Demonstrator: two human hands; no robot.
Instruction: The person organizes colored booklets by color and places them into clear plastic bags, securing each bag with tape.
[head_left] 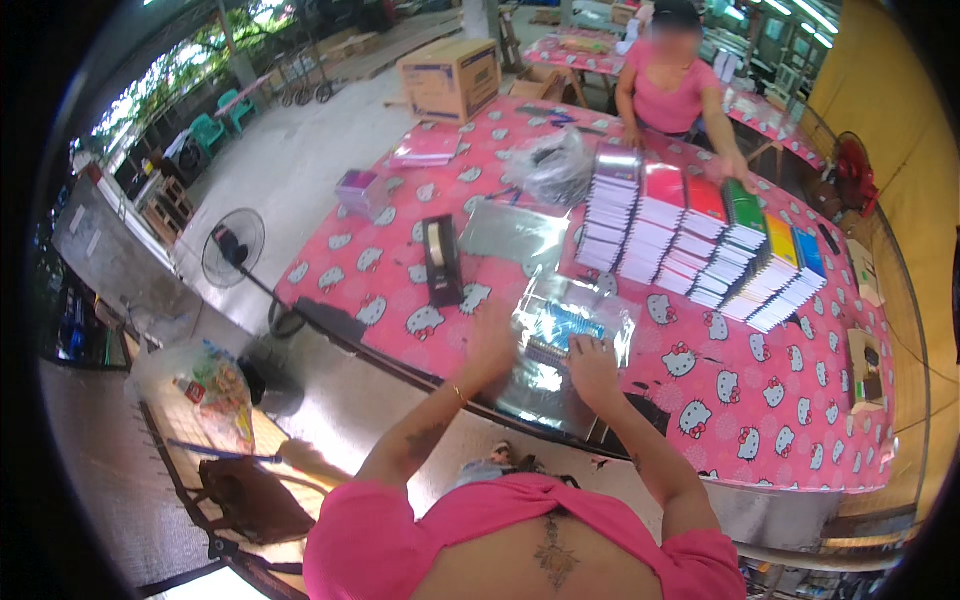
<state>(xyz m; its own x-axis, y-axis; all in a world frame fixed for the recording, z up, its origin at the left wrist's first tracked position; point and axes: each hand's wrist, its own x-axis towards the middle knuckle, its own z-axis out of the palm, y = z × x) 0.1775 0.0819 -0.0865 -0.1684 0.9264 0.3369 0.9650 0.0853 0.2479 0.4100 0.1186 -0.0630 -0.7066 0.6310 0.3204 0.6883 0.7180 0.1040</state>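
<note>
In front of me at the table's near edge lies a blue-covered notebook [565,322] with a row of binding along its near side. Shiny clear plastic [540,395] lies around and under it. My right hand [592,362] rests on the notebook's near right part, fingers lying over the plastic. On the near left side is my left hand [490,338], close to the plastic's edge; its fingers are smeared by motion. Just beyond it stands a black tape dispenser [442,262] with a roll of tape. More clear plastic sheets [515,235] lie flat behind the notebook.
Tall notebook stacks [690,230] in several colours stand at the right. Across the table a co-worker's hand [735,165] touches the green-topped stack. A crumpled clear bag [550,168], a purple pack [360,192] and pink sheets [425,148] lie further back. A fan [235,248] stands left.
</note>
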